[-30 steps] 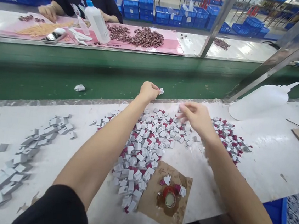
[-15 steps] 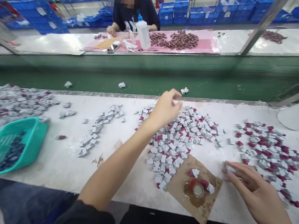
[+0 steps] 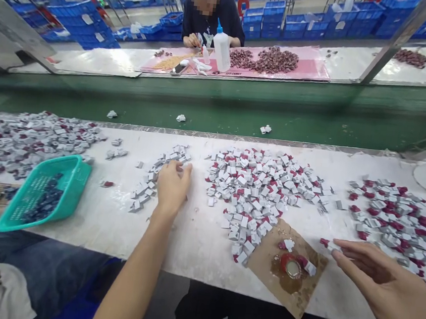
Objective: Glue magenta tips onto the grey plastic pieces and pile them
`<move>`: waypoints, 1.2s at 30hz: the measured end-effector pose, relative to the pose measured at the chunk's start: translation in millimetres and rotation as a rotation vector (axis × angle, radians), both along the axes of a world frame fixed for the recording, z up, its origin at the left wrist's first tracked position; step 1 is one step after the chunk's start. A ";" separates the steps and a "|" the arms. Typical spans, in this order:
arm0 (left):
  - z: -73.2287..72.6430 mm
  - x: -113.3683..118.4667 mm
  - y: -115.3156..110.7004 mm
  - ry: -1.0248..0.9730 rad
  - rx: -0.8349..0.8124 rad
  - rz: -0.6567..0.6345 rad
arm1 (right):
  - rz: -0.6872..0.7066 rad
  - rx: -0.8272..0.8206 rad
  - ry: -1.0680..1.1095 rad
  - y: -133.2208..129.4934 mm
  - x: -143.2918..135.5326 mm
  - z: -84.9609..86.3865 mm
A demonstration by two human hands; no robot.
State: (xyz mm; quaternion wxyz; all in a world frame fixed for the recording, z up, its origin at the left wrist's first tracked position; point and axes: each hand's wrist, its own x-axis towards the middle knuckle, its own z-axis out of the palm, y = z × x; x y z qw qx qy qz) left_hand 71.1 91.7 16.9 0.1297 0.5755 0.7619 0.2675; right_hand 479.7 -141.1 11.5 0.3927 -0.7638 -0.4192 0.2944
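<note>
Pinches a small grey-and-maroon piece (image 3: 329, 246) between the thumb and fingertips of the right hand (image 3: 381, 278), just beside the brown cardboard (image 3: 263, 266). Holds the left hand (image 3: 172, 185) at the row of grey blocks (image 3: 149, 192), with bent fingers and the thumb slightly apart; cannot tell of any grip there, for lack of a view of the fingertips. Has the big heap (image 3: 260, 179) between both hands, farther out, and the green basket (image 3: 76, 186) well to the left.

Block row (image 3: 144, 192) between basket (image 3: 78, 181) and parts pile (image 3: 254, 184), belt (image 3: 220, 123) behind
</note>
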 end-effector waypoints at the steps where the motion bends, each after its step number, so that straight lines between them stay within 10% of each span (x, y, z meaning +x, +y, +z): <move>1: 1.6 2.5 6.9 -0.005 -0.015 0.003 | -0.006 0.017 0.001 -0.5 -6.2 3.8; 15: 21.9 30.2 -35.6 -0.145 -0.165 -0.099 | 0.171 0.096 0.113 -28.8 -66.2 27.3; 28: 4.2 10.2 -58.4 -0.103 -0.105 -0.228 | 0.147 0.156 0.302 -19.8 -60.9 27.4; 31: 21.3 34.9 -83.2 -0.296 -0.088 -0.226 | 0.091 0.232 0.455 -10.4 -61.4 28.3; 36: 44.2 107.1 -120.4 -0.869 -0.268 -0.633 | 0.131 0.367 0.617 9.3 -71.3 35.7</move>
